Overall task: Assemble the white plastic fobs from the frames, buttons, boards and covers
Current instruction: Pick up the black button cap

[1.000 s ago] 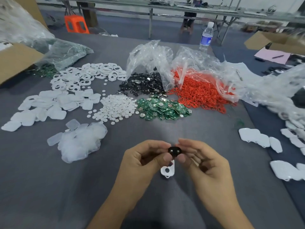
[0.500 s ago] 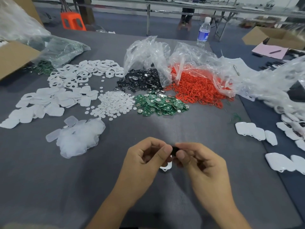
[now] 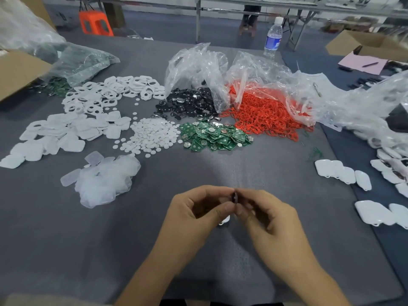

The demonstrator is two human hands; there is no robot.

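My left hand (image 3: pixel 194 213) and my right hand (image 3: pixel 267 219) meet fingertip to fingertip low in the middle of the grey table (image 3: pixel 198 173). Between the fingertips sits a small black button (image 3: pixel 234 198), pinched from both sides and seen edge-on. A white frame (image 3: pixel 224 221) peeks out under my left thumb, mostly hidden by the fingers. Farther back lie heaps of white frames (image 3: pixel 114 91), white covers (image 3: pixel 66 131), white discs (image 3: pixel 152 135), black buttons (image 3: pixel 189 104), green boards (image 3: pixel 214 135) and red rings (image 3: pixel 265 113).
Translucent covers (image 3: pixel 103 180) are piled at the left. Finished white fobs (image 3: pixel 342 173) lie at the right. Crumpled plastic bags (image 3: pixel 198 65) stand behind the heaps, a water bottle (image 3: pixel 273 38) at the far edge, cardboard boxes at both sides.
The black button, seen face-on between my fingers a second ago, is now turned edge-on and nearly covered. The white frame has slid further under my left hand.
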